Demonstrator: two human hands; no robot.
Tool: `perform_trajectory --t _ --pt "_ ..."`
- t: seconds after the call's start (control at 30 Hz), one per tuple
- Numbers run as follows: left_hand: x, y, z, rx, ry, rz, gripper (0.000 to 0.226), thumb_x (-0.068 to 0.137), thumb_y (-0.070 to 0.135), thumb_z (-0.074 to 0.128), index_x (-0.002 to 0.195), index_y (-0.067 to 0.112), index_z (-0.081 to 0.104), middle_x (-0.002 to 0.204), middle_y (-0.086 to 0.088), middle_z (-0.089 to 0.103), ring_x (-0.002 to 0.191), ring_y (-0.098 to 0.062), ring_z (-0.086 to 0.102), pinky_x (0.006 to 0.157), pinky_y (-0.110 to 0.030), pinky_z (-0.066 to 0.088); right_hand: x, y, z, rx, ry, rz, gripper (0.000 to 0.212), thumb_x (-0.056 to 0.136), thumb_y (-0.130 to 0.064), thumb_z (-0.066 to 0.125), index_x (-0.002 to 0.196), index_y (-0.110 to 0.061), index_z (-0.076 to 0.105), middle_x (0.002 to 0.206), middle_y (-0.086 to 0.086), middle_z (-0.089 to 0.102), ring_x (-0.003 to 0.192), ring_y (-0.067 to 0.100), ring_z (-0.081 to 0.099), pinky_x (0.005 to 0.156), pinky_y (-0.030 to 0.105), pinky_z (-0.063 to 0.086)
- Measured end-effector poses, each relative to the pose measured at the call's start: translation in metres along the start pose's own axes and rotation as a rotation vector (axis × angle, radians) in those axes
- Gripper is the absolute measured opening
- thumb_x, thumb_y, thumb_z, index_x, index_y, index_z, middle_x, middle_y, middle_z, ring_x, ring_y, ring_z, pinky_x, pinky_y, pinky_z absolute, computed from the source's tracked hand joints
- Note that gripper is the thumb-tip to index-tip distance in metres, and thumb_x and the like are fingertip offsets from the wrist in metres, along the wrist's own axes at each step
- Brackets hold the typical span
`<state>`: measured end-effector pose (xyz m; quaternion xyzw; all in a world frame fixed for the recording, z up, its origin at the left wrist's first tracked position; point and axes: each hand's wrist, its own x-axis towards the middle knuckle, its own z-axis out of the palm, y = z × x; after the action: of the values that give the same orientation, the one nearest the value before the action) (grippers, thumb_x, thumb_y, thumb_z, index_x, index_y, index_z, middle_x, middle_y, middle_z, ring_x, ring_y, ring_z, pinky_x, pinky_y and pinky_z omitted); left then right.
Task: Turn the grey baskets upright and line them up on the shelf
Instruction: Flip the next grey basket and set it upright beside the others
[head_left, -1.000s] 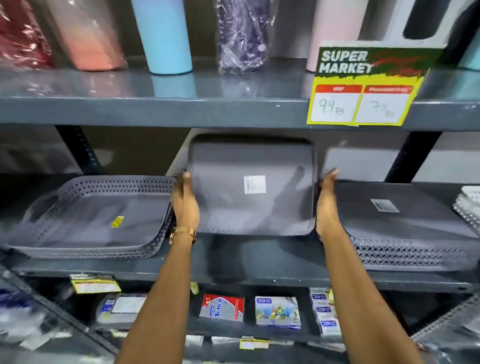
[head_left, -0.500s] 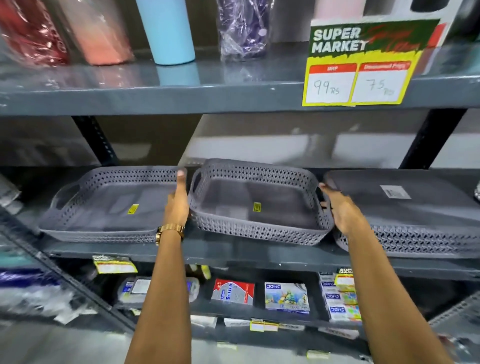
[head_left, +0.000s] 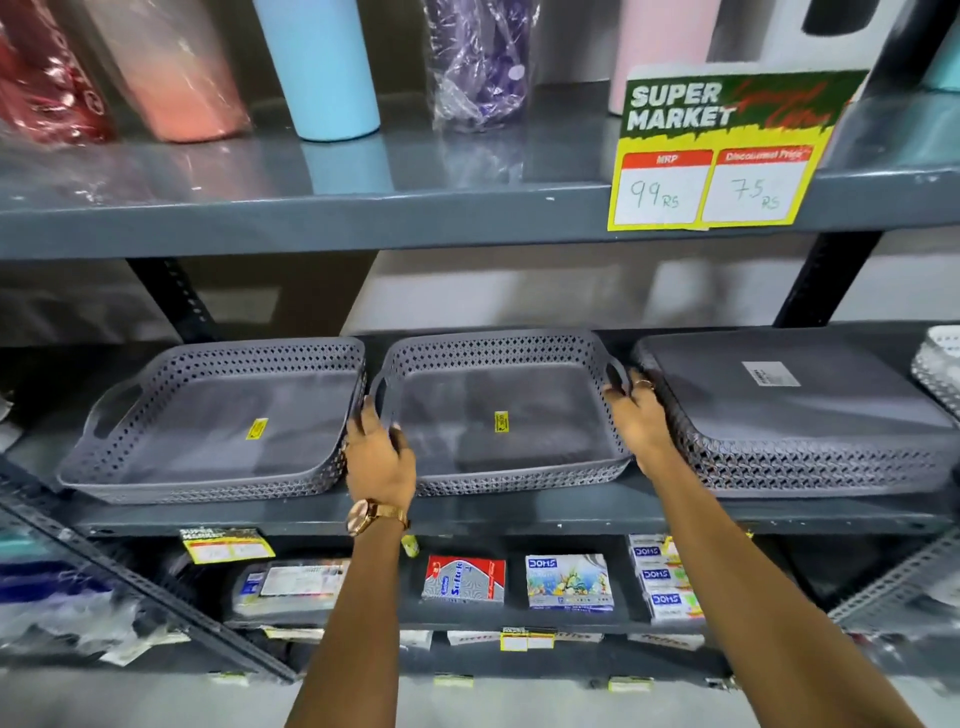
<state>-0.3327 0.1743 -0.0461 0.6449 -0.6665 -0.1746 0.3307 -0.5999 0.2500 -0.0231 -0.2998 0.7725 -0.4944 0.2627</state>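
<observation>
Head view: left hand (head_left: 379, 460) and right hand (head_left: 640, 423), fingers (head_left: 621, 382) clamped on the middle basket (head_left: 509, 415), seat it upright; inverted basket (head_left: 789, 410) beside right fingers needs flipping next.

3 grey baskets sit on the shelf (head_left: 519, 512): 2 upright, the left basket (head_left: 218, 421) outside the left hand (head_left: 379, 457) and the middle basket (head_left: 506, 410) between both hands' grip, and 1 upside-down basket (head_left: 795, 410) just beyond the right hand (head_left: 639, 415). 2 hands; 1 wristwatch (head_left: 371, 515); 1 price sign (head_left: 727, 150) above.
</observation>
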Motion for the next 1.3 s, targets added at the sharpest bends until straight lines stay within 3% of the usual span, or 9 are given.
perform_trajectory --t 0.17,0.37,0.5,0.63,0.77,0.93,1.1,1.2,1.3 --pt "-0.011 0.019 -0.001 0.243 0.162 0.235 0.043 0.087 0.008 0.051 0.129 0.003 0.047 0.127 -0.025 0.052 0.114 -0.044 0.05 0.099 -0.054 0.045 -0.016 -0.009 -0.027 0.088 0.016 -0.071 0.048 0.096 -0.019 0.052 0.142 -0.006 0.044 0.139 0.01 0.055 0.127 0.026 0.051 0.112 0.036 0.037" --pt "-0.034 0.118 0.037 -0.126 0.033 0.469 0.026 0.09 0.005 0.052 0.114 0.005 0.061 0.11 -0.021 0.063 0.09 -0.037 0.061 0.081 -0.047 0.053 -0.005 -0.007 -0.116 0.154 0.145 -0.159 0.033 0.096 -0.01 0.053 0.127 0.001 0.056 0.11 0.006 0.061 0.109 0.019 0.058 0.068 -0.003 0.041" --pt "-0.067 0.194 0.078 -0.308 -0.192 0.393 0.018 0.091 0.01 0.056 0.103 0.007 0.068 0.083 -0.02 0.072 0.077 -0.035 0.067 0.073 -0.037 0.055 0.023 0.011 -0.188 -0.004 0.215 -0.122 0.039 0.096 -0.023 0.054 0.129 -0.003 0.056 0.121 0.008 0.062 0.105 0.024 0.058 0.081 0.023 0.041" --pt "-0.087 0.249 0.129 -0.209 -0.388 0.254 0.031 0.092 0.03 0.055 0.103 0.003 0.065 0.105 -0.026 0.069 0.103 -0.041 0.063 0.083 -0.04 0.049 0.073 0.043 -0.251 -0.251 0.176 0.0 0.056 0.092 -0.035 0.058 0.136 -0.001 0.049 0.143 0.019 0.05 0.131 0.035 0.047 0.107 0.039 0.04" --pt "-0.088 0.265 0.175 -0.161 -0.491 0.077 0.072 0.077 0.066 0.044 0.123 0.013 0.057 0.12 -0.025 0.064 0.108 -0.042 0.061 0.09 -0.044 0.05 0.092 0.072 -0.288 -0.523 0.206 0.11 0.067 0.088 -0.049 0.053 0.136 -0.002 0.047 0.141 0.024 0.048 0.133 0.039 0.042 0.109 0.047 0.038" --pt "-0.093 0.273 0.197 -0.119 -0.368 -0.111 0.087 0.088 0.071 0.025 0.144 0.005 0.034 0.141 -0.034 0.042 0.125 -0.05 0.045 0.106 -0.05 0.036 0.097 0.091 -0.292 -0.415 0.012 0.223 0.083 0.082 -0.062 0.052 0.139 -0.003 0.041 0.142 0.022 0.047 0.129 0.041 0.045 0.106 0.05 0.041" --pt "-0.113 0.293 0.171 -0.404 -0.148 -0.165 0.077 0.091 0.067 0.019 0.135 0.009 0.046 0.138 -0.032 0.047 0.124 -0.048 0.045 0.103 -0.05 0.036 0.095 0.08 -0.289 -0.113 0.028 0.211 0.102 0.073 -0.08 0.047 0.146 -0.009 0.035 0.152 0.018 0.037 0.139 0.035 0.036 0.115 0.049 0.03" --pt "-0.113 0.303 0.157 -0.666 0.06 -0.106 0.06 0.097 0.054 0.024 0.13 0.012 0.052 0.135 -0.024 0.052 0.134 -0.033 0.035 0.112 -0.041 0.023 0.093 0.063 -0.291 0.224 0.113 0.104 0.074 0.081 -0.07 0.051 0.128 -0.014 0.056 0.139 0.014 0.054 0.134 0.027 0.045 0.115 0.039 0.029" --pt "-0.101 0.31 0.146 -0.82 0.216 -0.089 0.047 0.101 0.041 0.03 0.126 0.009 0.053 0.106 -0.001 0.057 0.118 -0.019 0.03 0.108 -0.03 0.02 0.099 0.041 -0.294 0.476 0.138 -0.018 0.061 0.093 -0.057 0.041 0.139 -0.017 0.048 0.15 0.006 0.044 0.141 0.023 0.037 0.11 0.03 0.025"
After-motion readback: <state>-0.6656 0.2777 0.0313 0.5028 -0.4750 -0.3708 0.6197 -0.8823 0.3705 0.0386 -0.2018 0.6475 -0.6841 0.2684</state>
